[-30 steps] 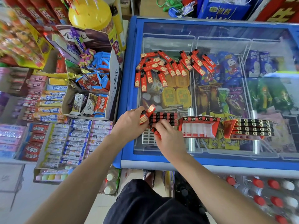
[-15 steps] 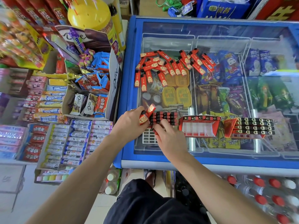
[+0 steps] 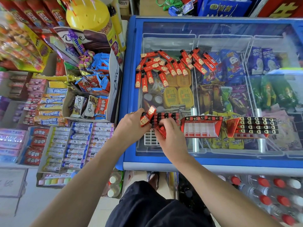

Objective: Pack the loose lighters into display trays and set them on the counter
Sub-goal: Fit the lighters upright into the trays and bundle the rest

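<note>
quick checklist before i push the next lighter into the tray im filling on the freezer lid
1. Left hand holds spare red lighters ready to feed: ok.
2. Right hand grips a red lighter at the partly filled tray: ok.
3. White slotted section of that tray shows open slots: ok.
4. Lighter lined up with a free slot: cannot tell, fingers hide it.
5. Supply left: pile of loose red lighters lies further back on the glass freezer lid: ok.
6. Next red display tray beside it holds one row, rest free: ok.
</note>
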The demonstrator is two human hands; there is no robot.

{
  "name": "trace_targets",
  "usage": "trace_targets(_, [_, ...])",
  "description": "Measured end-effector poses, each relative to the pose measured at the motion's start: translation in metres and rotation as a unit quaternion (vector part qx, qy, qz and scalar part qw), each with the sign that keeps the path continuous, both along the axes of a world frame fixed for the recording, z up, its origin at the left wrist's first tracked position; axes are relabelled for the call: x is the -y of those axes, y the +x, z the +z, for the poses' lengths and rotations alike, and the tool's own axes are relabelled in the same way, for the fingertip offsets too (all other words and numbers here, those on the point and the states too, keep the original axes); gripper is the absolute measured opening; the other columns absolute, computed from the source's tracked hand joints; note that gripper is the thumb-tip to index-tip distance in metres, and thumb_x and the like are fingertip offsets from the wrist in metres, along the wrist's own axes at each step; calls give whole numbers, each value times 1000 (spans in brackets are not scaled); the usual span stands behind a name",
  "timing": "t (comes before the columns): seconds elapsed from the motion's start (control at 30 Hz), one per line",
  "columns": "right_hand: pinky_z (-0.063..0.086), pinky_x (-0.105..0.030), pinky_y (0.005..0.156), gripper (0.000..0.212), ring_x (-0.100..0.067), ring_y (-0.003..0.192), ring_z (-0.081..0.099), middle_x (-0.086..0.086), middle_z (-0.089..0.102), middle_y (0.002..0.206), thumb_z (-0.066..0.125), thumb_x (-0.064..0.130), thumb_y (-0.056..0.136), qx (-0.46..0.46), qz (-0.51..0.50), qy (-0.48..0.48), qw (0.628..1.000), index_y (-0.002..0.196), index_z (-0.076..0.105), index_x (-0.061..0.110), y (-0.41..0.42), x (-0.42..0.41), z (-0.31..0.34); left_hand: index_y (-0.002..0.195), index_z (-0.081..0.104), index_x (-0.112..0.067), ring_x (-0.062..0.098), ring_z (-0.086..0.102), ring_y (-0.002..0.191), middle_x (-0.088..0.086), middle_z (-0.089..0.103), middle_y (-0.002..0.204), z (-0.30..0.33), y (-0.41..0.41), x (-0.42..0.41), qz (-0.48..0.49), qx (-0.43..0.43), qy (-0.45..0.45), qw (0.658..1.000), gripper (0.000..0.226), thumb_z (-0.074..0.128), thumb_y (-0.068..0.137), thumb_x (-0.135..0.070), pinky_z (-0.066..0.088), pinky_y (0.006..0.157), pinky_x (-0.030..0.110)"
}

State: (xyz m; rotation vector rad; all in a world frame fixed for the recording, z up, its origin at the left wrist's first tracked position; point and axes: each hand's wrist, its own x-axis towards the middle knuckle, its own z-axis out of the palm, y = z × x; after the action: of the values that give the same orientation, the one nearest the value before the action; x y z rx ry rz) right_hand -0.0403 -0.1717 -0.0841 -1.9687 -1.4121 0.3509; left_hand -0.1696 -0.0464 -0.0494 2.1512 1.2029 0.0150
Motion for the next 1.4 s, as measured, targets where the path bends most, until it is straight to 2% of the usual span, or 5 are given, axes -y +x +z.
trace_targets(0.3, [40, -34, 59, 8, -13, 62, 47, 4, 53, 70, 60, 20, 98, -301, -127, -54, 944, 91, 58, 23, 14, 18, 10, 99, 45, -30, 18, 63, 73, -3, 64, 82, 2, 2, -1, -20, -31, 18, 999, 28, 69, 92, -43, 47, 56, 28])
trace_targets(0.53, [55, -28, 80, 20, -5, 89, 64, 9, 69, 96, 69, 14, 94, -191, -73, -65, 977, 114, 71, 18, 30, 26, 17, 103, 48, -25, 20, 62, 74, -3, 62, 83, 8, 4, 1, -35, -29, 58, 997, 29, 68, 93, -43, 46, 59, 32])
trace_targets(0.77, [52, -24, 78, 17, -13, 89, 60, 0, 59, 109, 66, 3, 94, -54, 17, -20, 998, 111, 66, 8, 29, 22, 12, 106, 49, -22, 25, 62, 78, -1, 60, 87, 8, 11, 4, -59, -50, 86, 993, 31, 68, 92, -42, 53, 66, 39])
trace_targets(1.13, [57, -38, 67, 16, -21, 85, 59, -7, 52, 115, 57, 2, 95, 12, 51, -45, 998, 111, 60, 6, 19, 24, -2, 97, 39, -30, 24, 62, 76, -1, 62, 86, 9, 11, 5, -53, -43, 81, 994, 32, 68, 92, -41, 54, 64, 38])
trace_targets(1.4, [56, -32, 57, 24, -20, 79, 61, -11, 56, 115, 68, -5, 88, 38, 47, -32, 998, 109, 62, 5, 16, 20, 3, 104, 48, -24, 24, 62, 76, -2, 61, 86, 10, 11, 6, -54, -39, 80, 995, 29, 68, 93, -42, 55, 66, 40])
